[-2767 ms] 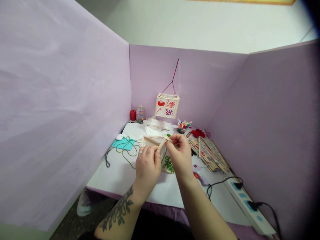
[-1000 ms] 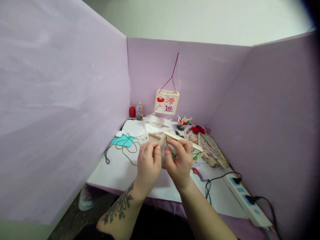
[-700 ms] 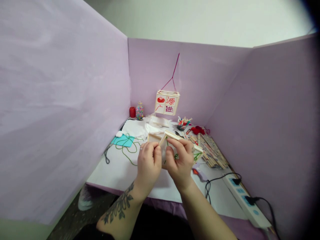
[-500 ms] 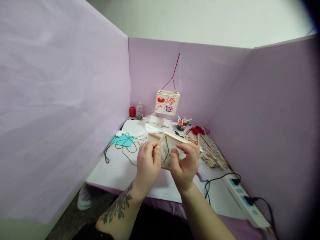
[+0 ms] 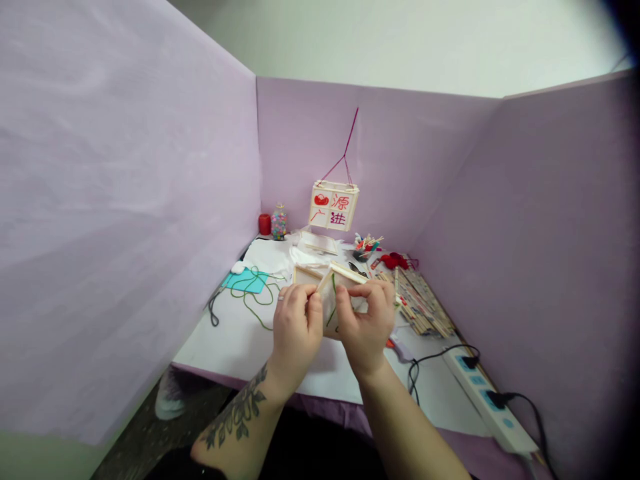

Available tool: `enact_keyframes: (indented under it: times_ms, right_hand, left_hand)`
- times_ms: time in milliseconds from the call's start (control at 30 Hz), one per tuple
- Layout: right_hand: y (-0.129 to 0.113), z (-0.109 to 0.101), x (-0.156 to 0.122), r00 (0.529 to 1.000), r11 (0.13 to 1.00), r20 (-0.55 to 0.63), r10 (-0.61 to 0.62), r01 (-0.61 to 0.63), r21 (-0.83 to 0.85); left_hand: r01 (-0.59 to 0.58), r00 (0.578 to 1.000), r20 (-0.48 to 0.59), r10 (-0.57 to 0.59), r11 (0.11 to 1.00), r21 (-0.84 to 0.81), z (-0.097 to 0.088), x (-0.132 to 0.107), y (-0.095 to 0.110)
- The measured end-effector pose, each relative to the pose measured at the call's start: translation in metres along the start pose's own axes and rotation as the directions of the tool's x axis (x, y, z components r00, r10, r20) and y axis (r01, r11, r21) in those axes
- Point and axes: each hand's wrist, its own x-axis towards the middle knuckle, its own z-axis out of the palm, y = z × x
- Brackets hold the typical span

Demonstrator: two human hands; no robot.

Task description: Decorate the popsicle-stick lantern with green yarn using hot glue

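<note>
Both hands hold a small lantern frame (image 5: 334, 281) of pale wooden sticks with white paper panels and green markings, raised over the white table (image 5: 235, 343). My left hand (image 5: 296, 329) pinches its left corner, fingers closed, a ring on one finger. My right hand (image 5: 366, 324) wraps over the right panel, covering most of the green drawing. A finished lantern (image 5: 334, 206) with red characters hangs from a red string at the back wall.
Green cord (image 5: 253, 293) lies over a teal sheet (image 5: 245, 281) at left. A pile of wooden sticks (image 5: 420, 307) sits at right, with red yarn (image 5: 395, 261) behind. A white power strip (image 5: 493, 410) with black cables lies at right. Red cup (image 5: 265, 224) and bead jar (image 5: 279, 221) stand at the back. Purple walls enclose the table.
My right hand turned the lantern frame, showing a green-marked panel half a second ago, then closed over that panel. My left hand stayed pinched on the left corner.
</note>
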Motion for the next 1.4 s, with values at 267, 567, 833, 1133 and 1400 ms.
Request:
enact_keyframes:
  times_ms: [267, 567, 833, 1133, 1400]
  right_hand:
    - [0.000, -0.005, -0.013, 0.996, 0.999, 0.091, 0.020, -0.016, -0.050]
    - [0.007, -0.008, -0.007, 0.987, 0.977, 0.136, -0.089, 0.113, -0.179]
    - [0.009, -0.014, 0.003, 0.961, 0.915, 0.150, -0.231, 0.267, -0.303]
    - [0.006, -0.017, 0.011, 0.976, 0.992, 0.193, 0.102, -0.085, -0.099]
    - [0.008, -0.024, 0.015, 0.941, 0.976, 0.273, 0.202, -0.218, 0.029]
  left_hand:
    - [-0.002, 1.000, -0.010, 0.002, 1.000, -0.010, -0.001, 0.000, 0.001]
    - [-0.053, 0.998, -0.028, 0.054, 0.999, 0.010, -0.002, 0.001, 0.004]
    - [-0.044, 0.999, -0.008, 0.044, 0.999, 0.007, -0.003, 0.001, 0.007]
    - [-0.055, 0.998, 0.004, 0.055, 0.998, 0.035, -0.002, -0.002, 0.008]
    - [-0.074, 0.997, -0.003, 0.075, 0.995, 0.063, -0.002, -0.002, 0.007]
